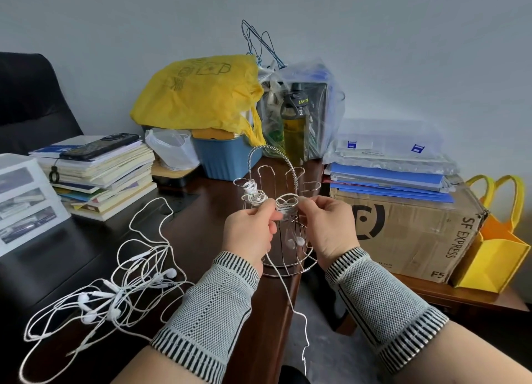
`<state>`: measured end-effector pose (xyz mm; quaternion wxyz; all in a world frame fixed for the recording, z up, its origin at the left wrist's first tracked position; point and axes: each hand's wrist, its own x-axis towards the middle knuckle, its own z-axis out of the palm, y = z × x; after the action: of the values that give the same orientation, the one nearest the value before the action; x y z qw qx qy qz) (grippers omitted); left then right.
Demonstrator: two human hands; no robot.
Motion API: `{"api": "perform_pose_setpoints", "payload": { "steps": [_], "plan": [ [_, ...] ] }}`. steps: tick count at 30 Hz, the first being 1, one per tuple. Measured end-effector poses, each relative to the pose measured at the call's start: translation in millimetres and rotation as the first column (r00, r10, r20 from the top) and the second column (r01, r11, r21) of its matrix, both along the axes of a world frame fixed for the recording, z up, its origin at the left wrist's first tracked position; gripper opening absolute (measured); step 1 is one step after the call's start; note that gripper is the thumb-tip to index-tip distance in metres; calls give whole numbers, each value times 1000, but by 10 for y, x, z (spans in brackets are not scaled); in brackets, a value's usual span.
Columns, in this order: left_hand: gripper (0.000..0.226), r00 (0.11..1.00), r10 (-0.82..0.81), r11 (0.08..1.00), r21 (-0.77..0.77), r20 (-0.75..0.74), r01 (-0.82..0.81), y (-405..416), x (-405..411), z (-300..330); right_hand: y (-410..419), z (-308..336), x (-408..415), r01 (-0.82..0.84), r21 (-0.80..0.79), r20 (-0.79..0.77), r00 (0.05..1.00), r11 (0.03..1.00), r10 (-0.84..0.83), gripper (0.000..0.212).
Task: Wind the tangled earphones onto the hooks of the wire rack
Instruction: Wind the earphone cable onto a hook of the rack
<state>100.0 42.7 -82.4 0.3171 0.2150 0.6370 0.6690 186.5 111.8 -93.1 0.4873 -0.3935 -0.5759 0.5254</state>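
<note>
rack (283, 211) on desk (201, 234), earphones (115, 297) left

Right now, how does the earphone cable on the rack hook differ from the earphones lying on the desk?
The cable on the hook is coiled in tight loops; the tangled pile sprawls loose. The coil sits raised on the wire rack, held by the left hand and the right hand; the pile lies untouched on the desk. Both are white.

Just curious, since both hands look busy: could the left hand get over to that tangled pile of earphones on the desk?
Probably yes. The tangled pile lies on the desk beside the left hand with nothing between them, but it must first release the cord it pinches at the wire rack.
</note>
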Motion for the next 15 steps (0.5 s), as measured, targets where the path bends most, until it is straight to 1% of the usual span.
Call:
{"api": "perform_pose_setpoints", "payload": {
  "steps": [5, 8, 11, 13, 15],
  "plan": [
    [28, 1000, -17, 1000, -10, -13, 17, -21, -5, -13, 31, 28, 1, 23, -15, 35, 999, 1000, -22, 26],
    [29, 999, -37, 999, 25, -33, 38, -70, -11, -64, 53, 32, -6, 22, -32, 47, 999, 999, -21, 26],
    [30, 992, -33, 997, 67, -124, 42, -111, -24, -159, 47, 29, -6, 36, -28, 50, 998, 999, -34, 28],
    [35, 981, -25, 996, 83, -191, 41, -121, -36, -237, 13, -9, 33, 49, -8, 27, 998, 999, -48, 24],
    [35, 961, -25, 995, 87, -274, 50, -130, -34, -302, -80, -80, 95, 61, 93, 44, 997, 994, -65, 22]
  ]
}}
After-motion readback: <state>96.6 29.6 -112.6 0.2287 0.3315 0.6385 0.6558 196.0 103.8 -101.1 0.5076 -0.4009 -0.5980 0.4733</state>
